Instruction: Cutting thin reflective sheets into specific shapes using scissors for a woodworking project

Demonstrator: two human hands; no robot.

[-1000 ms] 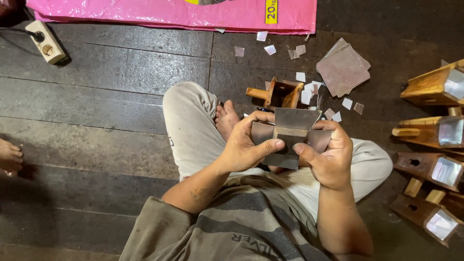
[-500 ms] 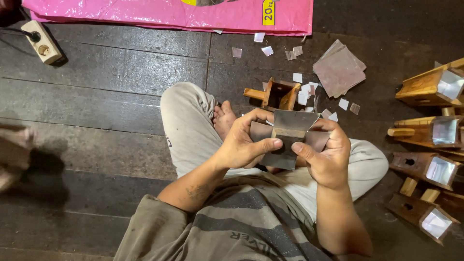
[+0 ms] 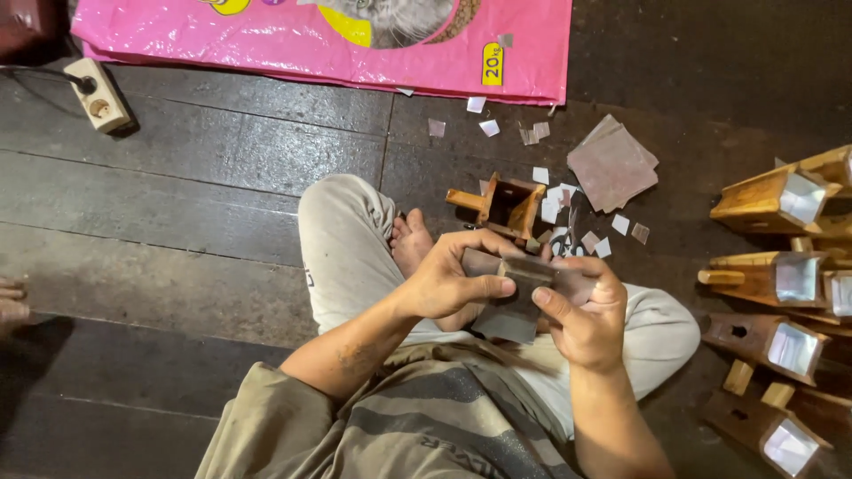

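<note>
I sit cross-legged on a dark plank floor. Both hands hold a grey-brown sheet, like sandpaper (image 3: 513, 306), folded over a small block above my lap. My left hand (image 3: 448, 279) grips its left side, thumb pressed along the top. My right hand (image 3: 579, 310) grips the right side, thumb on the fold. The block inside is mostly hidden. Just beyond my hands a small open wooden box with a handle (image 3: 504, 204) stands on the floor.
A stack of sandpaper squares (image 3: 612, 164) and several small paper scraps (image 3: 557, 197) lie ahead. Several wooden boxes with shiny faces (image 3: 781, 266) line the right. A pink sack (image 3: 328, 40) lies at the top, a power strip (image 3: 99, 93) top left. Another person's foot (image 3: 11, 302) shows at the left edge.
My hands have folded the sheet more tightly and flattened it over the block. The other person's foot at the left edge moved and came back to rest.
</note>
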